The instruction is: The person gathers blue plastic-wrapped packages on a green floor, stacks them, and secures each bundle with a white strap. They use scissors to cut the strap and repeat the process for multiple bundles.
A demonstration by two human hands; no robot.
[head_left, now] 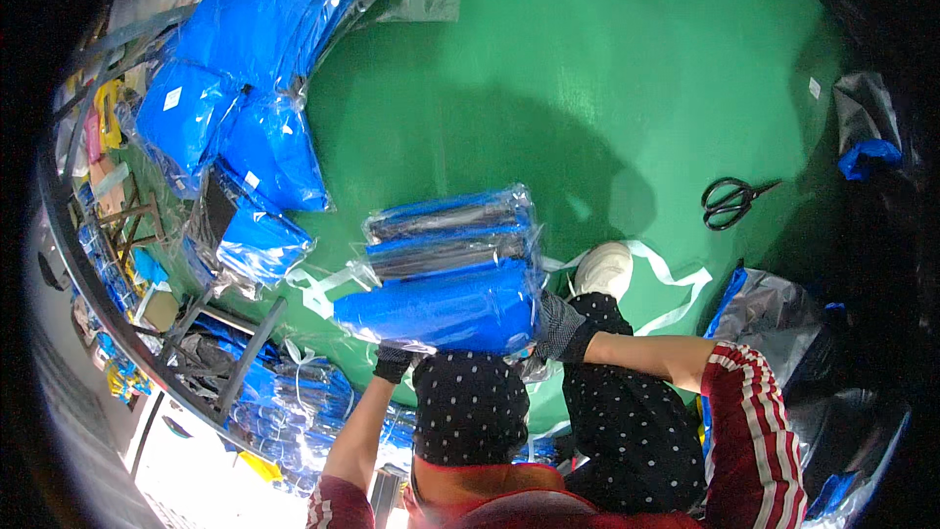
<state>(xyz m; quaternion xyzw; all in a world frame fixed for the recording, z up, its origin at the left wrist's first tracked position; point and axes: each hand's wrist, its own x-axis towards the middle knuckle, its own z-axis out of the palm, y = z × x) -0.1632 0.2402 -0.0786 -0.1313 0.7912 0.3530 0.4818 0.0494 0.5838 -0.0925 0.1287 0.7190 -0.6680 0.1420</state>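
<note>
A stack of folded blue-and-dark-grey goods in see-through plastic bags (441, 309) sits in front of my knees, its front bag showing bright blue. My left hand (394, 362), in a dark knitted glove, holds the stack's near left corner from below; its fingertips are hidden under the bag. At the right end, my gloved right hand (562, 329) grips the bags' edge, with its fingers partly covered by plastic. A flat white strap (674, 313) lies on the floor and emerges on both sides of the stack.
Black-handled scissors (732, 204) lie on the green floor (470, 78) to the right. Large bagged blue packs (255, 15) are piled at the far left. Beside them stands a metal frame (250, 358). Grey and blue plastic-covered goods (783, 309) line the right side.
</note>
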